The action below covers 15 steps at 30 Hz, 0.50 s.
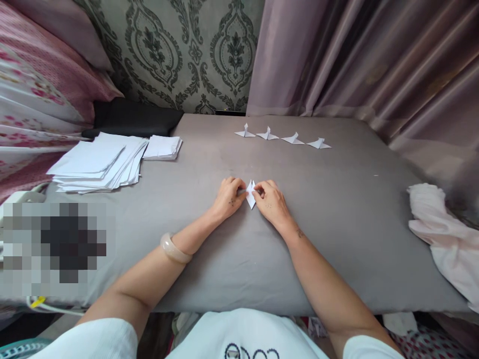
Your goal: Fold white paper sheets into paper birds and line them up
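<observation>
A small folded white paper (pixel 251 197), shaped like a narrow diamond with two points at its far end, is between my hands at the middle of the table. My left hand (pixel 229 197) pinches its left edge with thumb and fingertips. On the opposite edge, the thumb and fingers of my right hand (pixel 271 200) are closed on the same paper. Farther back stands a row of several folded paper cranes (pixel 293 138), white with spread wings.
Stacks of white paper sheets (pixel 99 162) and a smaller pile of paper squares (pixel 162 147) lie at the back left, before a black cushion-like object (pixel 138 117). Pale cloth (pixel 441 224) lies at the right edge of the grey-covered table (pixel 352 209). A blurred-out patch covers the left front.
</observation>
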Motion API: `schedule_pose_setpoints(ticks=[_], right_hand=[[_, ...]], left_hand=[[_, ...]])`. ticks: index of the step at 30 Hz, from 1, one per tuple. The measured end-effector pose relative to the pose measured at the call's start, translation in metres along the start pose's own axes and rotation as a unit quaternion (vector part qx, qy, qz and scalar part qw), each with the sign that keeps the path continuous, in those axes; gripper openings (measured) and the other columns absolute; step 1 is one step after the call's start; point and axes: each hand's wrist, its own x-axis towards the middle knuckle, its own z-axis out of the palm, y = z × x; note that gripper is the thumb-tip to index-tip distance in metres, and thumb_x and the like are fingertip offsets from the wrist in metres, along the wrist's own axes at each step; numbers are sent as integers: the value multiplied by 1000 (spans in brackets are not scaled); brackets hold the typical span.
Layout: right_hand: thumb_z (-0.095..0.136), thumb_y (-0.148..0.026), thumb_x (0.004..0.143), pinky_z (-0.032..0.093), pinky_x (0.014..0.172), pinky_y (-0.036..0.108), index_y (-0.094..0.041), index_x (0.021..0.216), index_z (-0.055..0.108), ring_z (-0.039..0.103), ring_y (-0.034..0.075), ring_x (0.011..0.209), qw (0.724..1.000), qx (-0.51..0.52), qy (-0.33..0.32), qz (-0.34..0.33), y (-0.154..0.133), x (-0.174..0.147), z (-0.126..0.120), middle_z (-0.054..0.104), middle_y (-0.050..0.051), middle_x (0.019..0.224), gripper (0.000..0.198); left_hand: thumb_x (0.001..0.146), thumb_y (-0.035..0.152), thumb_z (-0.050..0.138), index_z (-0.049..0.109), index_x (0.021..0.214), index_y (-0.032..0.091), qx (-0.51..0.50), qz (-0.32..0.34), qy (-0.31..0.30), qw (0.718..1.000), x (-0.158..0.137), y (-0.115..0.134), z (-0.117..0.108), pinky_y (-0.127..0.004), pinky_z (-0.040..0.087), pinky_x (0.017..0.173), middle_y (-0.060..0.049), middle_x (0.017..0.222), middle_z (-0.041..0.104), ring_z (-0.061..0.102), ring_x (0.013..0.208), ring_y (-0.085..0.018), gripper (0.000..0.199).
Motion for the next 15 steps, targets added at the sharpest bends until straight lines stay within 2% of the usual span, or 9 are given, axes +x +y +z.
schedule_pose_setpoints(ticks=[4, 6, 8, 11, 15], right_hand=[[49, -17, 85, 44, 75, 27, -21, 88, 66, 58, 14, 78, 996, -14, -72, -40, 3, -2, -15, 60, 5, 96, 18], [47, -11, 82, 43, 76, 27, -23, 95, 66, 58, 14, 80, 991, -20, -116, -61, 5, -3, -24, 61, 4, 100, 26], [50, -11, 79, 43, 74, 26, -24, 100, 65, 58, 13, 80, 986, -19, -148, -69, 6, -4, -31, 60, 3, 103, 28], [57, -23, 81, 43, 73, 26, -25, 101, 65, 58, 13, 77, 985, -12, -160, -65, 6, -4, -35, 60, 2, 101, 21], [54, -30, 86, 42, 74, 26, -24, 93, 67, 57, 13, 77, 988, -10, -140, -57, 5, -1, -31, 61, 3, 96, 16]], left_hand=[[83, 12, 49, 66, 90, 19, -6, 66, -34, 997, -2, -2, -3, -34, 45, 84, -7, 94, 60, 52, 88, -20, 20], [77, 8, 49, 66, 94, 19, -4, 77, -49, 996, -4, -1, -6, -33, 45, 83, -7, 95, 60, 52, 88, -20, 27], [72, 8, 54, 66, 98, 19, -4, 74, -63, 995, -5, 0, -9, -34, 45, 83, -7, 96, 59, 52, 88, -20, 31], [74, 17, 60, 67, 99, 19, -17, 69, -73, 995, -5, 0, -12, -34, 46, 81, -7, 97, 59, 52, 90, -21, 26], [83, 23, 57, 70, 91, 18, -37, 66, -55, 996, -1, -2, -11, -33, 45, 83, -7, 94, 62, 55, 88, -20, 16]])
